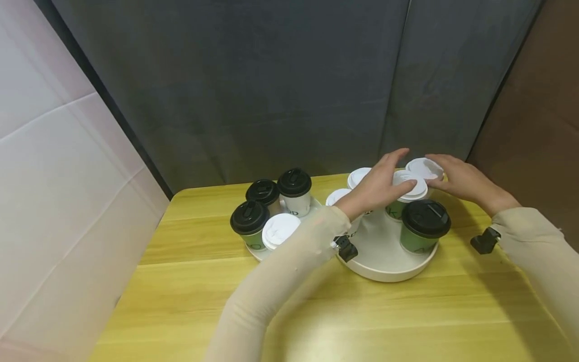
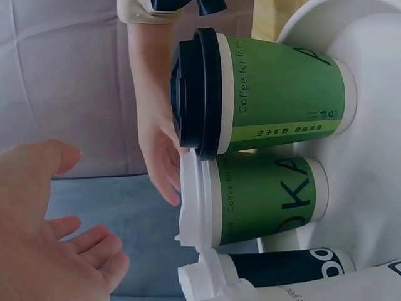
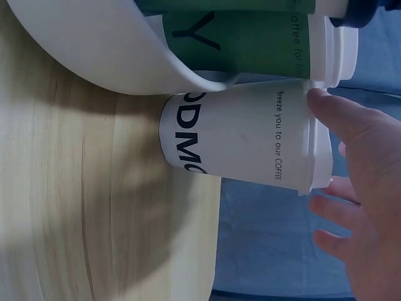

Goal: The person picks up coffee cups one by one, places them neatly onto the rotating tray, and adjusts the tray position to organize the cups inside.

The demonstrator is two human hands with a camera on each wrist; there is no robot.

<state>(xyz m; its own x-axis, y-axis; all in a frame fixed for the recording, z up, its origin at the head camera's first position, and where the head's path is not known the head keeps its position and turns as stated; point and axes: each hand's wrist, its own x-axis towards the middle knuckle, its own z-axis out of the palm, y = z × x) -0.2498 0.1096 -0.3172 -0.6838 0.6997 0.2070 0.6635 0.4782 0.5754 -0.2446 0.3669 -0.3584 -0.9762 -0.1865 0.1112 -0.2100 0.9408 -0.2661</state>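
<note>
My right hand (image 1: 461, 181) is at a white paper coffee cup (image 3: 241, 138) with a white lid (image 1: 424, 168), beside the tray's far right edge. Its thumb and fingers span the lid, the thumb on the rim. The left hand (image 1: 380, 183) is held above the round tray (image 1: 384, 275), fingers spread and holding nothing. In the left wrist view it is apart from the lids. Below it stands a green cup (image 2: 269, 199) with a white lid; a green cup with a black lid (image 1: 426, 218) is nearer me. More white-lidded cups are partly hidden behind my left arm.
To the left, a second light tray (image 1: 251, 251) bears several cups, with black lids (image 1: 294, 182) and one white lid (image 1: 280, 230); my left sleeve covers part of it. Yellow wooden tabletop (image 1: 190, 281) extends in front. A dark cloth (image 1: 253, 90) hangs behind the table.
</note>
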